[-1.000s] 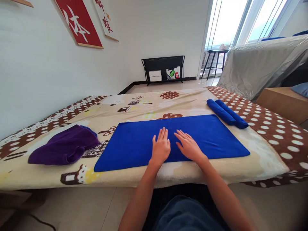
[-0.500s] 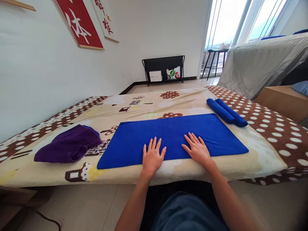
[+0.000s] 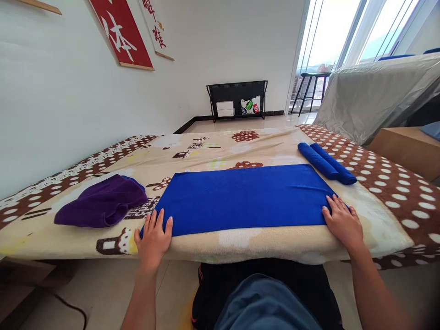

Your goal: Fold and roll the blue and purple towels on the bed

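A blue towel (image 3: pixel 240 197) lies spread flat on the patterned blanket (image 3: pixel 261 243) in front of me. On its near left corner rests my left hand (image 3: pixel 153 236), palm down with fingers stretched out. My right hand (image 3: pixel 343 222) lies flat over the near right corner, its fingers also extended. Each hand covers part of its corner. Two rolled blue towels (image 3: pixel 325 162) sit side by side beyond my right hand. To the left of the spread towel is a loosely heaped purple towel (image 3: pixel 103 201), with a bit of blue showing behind it.
A brown border with white dots (image 3: pixel 388 183) runs along the blanket's right side. Past the far edge, a black rack (image 3: pixel 237 94) stands by the wall. A cardboard box (image 3: pixel 404 149) and a grey-covered piece of furniture (image 3: pixel 374 91) are at the right.
My hands have moved apart from the towel's near middle to its two near corners, left hand leftward and right hand rightward. The towel stays spread flat.
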{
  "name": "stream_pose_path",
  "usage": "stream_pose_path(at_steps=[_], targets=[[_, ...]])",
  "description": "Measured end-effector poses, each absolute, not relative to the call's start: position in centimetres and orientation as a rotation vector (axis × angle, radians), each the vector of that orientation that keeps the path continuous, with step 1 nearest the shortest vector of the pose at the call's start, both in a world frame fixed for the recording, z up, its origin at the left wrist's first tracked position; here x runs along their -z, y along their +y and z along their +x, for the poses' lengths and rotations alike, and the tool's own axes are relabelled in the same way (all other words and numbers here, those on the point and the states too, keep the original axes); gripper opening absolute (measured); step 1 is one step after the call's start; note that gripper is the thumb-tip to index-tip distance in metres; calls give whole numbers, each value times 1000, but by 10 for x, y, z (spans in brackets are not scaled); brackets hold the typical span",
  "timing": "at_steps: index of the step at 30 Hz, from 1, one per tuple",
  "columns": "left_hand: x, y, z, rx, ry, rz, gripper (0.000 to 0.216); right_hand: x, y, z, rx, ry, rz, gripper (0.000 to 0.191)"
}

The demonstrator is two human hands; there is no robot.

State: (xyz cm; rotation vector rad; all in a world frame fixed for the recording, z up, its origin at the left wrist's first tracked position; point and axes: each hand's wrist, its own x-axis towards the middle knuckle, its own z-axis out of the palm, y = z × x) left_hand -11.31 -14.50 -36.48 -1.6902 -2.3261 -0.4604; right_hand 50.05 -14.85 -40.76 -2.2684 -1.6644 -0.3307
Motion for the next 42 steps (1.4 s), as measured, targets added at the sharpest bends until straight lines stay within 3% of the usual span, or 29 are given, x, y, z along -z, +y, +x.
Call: stream_pose_path(at_steps=[6, 10, 13, 19, 28, 42], targets=[[355, -148, -93, 400, -2403, -1585, 62, 398, -145, 488, 341, -1588, -2276, 56], [333, -139, -37, 351, -2173, -1908, 58, 372, -125, 439, 150, -1834, -2044, 56], [312, -111, 34, 287, -1904, -2352, 58, 350, -91, 373, -111, -2141, -1748, 61], [294, -20, 142, 291, -1801, -2593, 61, 331, -5, 275, -186, -2216, -1632, 59], [343, 3, 134, 320, -1930, -2514, 59, 355, 8, 278, -200, -2181, -1686, 50], [347, 14, 124, 328, -1998, -2477, 62, 357, 14, 305, -163, -2140, -1793, 51]])
